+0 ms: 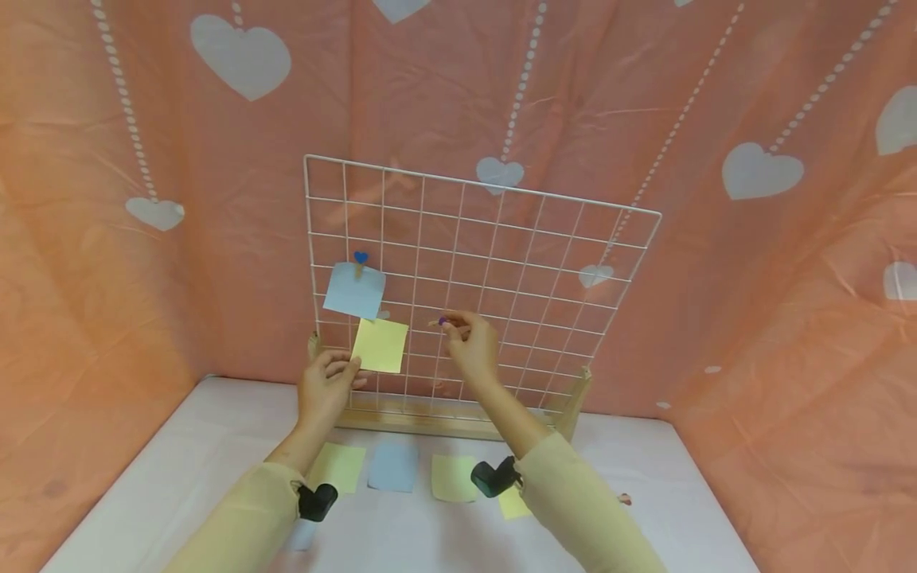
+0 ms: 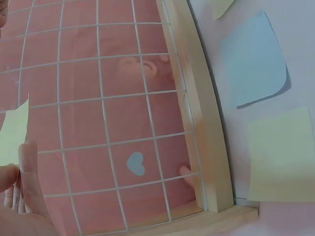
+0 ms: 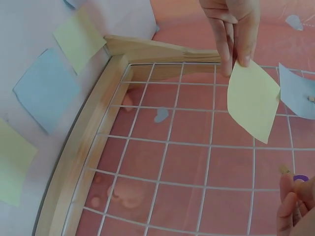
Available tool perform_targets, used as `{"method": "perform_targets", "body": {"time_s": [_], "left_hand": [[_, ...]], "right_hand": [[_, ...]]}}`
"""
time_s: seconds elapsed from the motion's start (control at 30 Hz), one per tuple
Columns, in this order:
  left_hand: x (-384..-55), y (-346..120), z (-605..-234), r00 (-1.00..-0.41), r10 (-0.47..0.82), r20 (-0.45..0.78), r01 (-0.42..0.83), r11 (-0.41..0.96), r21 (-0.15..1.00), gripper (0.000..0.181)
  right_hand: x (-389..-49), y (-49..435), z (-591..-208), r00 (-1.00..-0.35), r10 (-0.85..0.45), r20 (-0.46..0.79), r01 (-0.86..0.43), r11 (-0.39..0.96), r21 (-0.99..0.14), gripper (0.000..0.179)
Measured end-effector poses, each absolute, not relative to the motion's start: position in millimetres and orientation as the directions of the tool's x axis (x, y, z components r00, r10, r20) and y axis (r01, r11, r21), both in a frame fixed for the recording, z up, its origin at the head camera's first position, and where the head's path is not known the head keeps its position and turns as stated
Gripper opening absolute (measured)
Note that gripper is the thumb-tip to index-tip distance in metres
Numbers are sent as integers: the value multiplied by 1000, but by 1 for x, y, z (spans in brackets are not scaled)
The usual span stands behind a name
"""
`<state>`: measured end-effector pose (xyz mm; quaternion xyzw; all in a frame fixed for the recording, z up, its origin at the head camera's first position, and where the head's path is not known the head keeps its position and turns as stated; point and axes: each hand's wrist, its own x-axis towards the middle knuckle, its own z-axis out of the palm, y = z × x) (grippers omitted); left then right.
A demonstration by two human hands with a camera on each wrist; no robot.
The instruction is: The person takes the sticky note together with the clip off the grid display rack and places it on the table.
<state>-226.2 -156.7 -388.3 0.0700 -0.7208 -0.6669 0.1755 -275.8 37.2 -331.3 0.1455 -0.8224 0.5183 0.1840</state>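
Between thumb and fingers, my left hand [image 1: 325, 387] pinches the lower left corner of a yellow sticky note [image 1: 380, 346], held against or just before the white wire grid [image 1: 470, 247]. Just above that note, a blue sticky note [image 1: 355, 290] hangs on the grid by a small wooden clip with a blue heart [image 1: 361, 257]. My right hand [image 1: 474, 346] is to the right of the yellow note and apart from it. Its thumb and fingers pinch a small wooden clip with a purple top [image 3: 300, 178], partly hidden by the fingers in the right wrist view.
The grid stands in a wooden base [image 1: 423, 423] on a white table [image 1: 623, 454]. In front lie several notes, among them a blue note [image 1: 393, 465] and a yellow note [image 1: 454, 478]. A small reddish item [image 1: 626, 499] lies at right. Pink cloth with hearts [image 1: 702, 318] hangs behind.
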Motion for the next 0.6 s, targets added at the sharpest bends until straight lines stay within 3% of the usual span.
{"method": "perform_targets", "body": {"time_s": [0.37, 0.6], "left_hand": [[-215, -156, -398, -938, -318, 140, 87, 176, 981, 25], [-210, -156, -407, -936, -323, 138, 94, 149, 984, 23]], "right_hand": [[-271, 55, -338, -910, -50, 412, -399, 384, -833, 21], [-267, 65, -347, -922, -52, 385, -375, 372, -849, 21]]}}
